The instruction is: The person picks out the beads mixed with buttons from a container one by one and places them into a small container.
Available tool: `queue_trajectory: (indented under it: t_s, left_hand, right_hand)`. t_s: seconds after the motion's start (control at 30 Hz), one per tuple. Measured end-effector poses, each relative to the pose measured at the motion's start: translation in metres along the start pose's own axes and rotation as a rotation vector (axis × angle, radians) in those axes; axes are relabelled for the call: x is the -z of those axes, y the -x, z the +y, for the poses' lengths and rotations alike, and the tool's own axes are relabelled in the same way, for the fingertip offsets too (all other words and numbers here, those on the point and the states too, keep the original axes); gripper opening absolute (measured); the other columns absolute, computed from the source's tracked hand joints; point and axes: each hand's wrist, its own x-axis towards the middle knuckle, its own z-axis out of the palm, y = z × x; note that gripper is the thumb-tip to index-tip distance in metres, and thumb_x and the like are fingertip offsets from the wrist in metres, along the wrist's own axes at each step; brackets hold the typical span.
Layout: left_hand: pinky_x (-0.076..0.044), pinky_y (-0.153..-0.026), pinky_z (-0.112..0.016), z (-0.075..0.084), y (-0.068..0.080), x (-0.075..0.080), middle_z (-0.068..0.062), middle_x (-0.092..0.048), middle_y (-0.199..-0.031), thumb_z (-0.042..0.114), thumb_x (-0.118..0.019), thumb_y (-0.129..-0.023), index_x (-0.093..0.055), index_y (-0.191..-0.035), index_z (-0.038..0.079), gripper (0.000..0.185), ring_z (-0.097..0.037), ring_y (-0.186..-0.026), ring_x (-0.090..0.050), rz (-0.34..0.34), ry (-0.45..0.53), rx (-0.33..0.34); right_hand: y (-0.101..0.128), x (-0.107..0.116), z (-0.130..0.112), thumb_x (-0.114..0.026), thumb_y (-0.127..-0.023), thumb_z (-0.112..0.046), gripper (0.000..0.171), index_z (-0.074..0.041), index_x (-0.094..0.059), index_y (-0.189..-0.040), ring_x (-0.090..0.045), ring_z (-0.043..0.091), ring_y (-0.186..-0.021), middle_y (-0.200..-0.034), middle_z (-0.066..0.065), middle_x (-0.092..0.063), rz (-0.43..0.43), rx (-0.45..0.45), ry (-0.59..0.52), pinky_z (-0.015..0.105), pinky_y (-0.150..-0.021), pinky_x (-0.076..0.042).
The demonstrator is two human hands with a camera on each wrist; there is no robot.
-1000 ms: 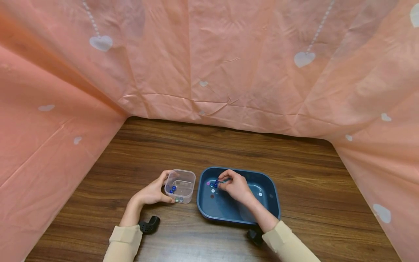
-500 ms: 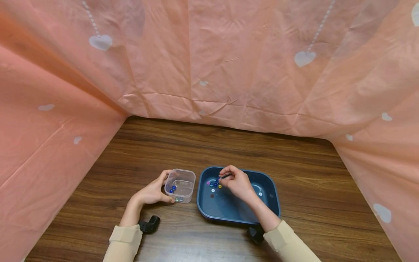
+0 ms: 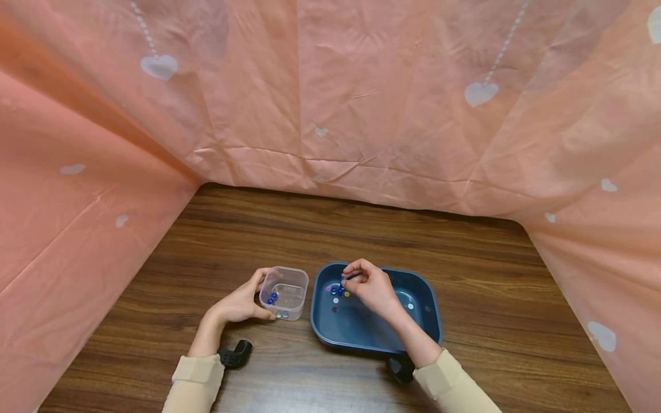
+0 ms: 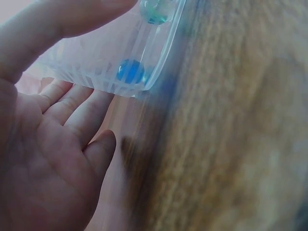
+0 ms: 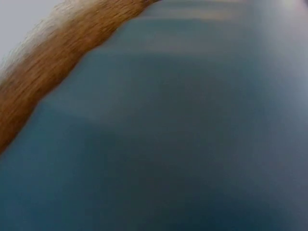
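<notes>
My left hand [image 3: 240, 304] holds a small clear plastic box [image 3: 286, 292] on the wooden table, thumb along its near side and fingers round its far side. A few blue and pale beads [image 3: 272, 297] lie inside it. In the left wrist view the box [image 4: 110, 53] shows a blue bead [image 4: 131, 71] above my palm [image 4: 53, 159]. My right hand [image 3: 369, 289] hovers over the left part of a dark blue tray [image 3: 436, 321] and pinches a thin dark object [image 3: 351, 277]. Several coloured beads [image 3: 337, 292] lie in the tray below its fingertips. The right wrist view shows only the blurred tray [image 5: 192, 144].
Pink cloth with white hearts [image 3: 330, 86] walls the wooden table [image 3: 310, 229] at the back and on both sides. Black wrist mounts [image 3: 234, 354] sit near both cuffs at the table's front. One pale bead [image 3: 410, 306] lies alone at the tray's right.
My right hand has risen slightly off the beads in the tray and shifted a little toward the tray's far left. The left hand and the box have not moved.
</notes>
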Motion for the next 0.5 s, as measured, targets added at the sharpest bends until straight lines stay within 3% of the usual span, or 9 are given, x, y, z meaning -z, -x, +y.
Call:
queue_trajectory:
  t_s: [0.5]
  left_hand:
    - [-0.032, -0.101, -0.051, -0.0009, 0.0002, 0.0006, -0.019, -0.053, -0.137, 0.009, -0.086, -0.072, -0.030, -0.140, 0.013, 0.088, -0.034, -0.121, -0.051, -0.009, 0.009, 0.006]
  right_hand:
    - [0.0000, 0.0011, -0.0090, -0.074, -0.084, -0.003, 0.018, -0.007, -0.065, -0.099, -0.067, 0.014, -0.079, -0.095, 0.004, -0.069, 0.000, -0.003, -0.040, 0.029, -0.070, -0.049]
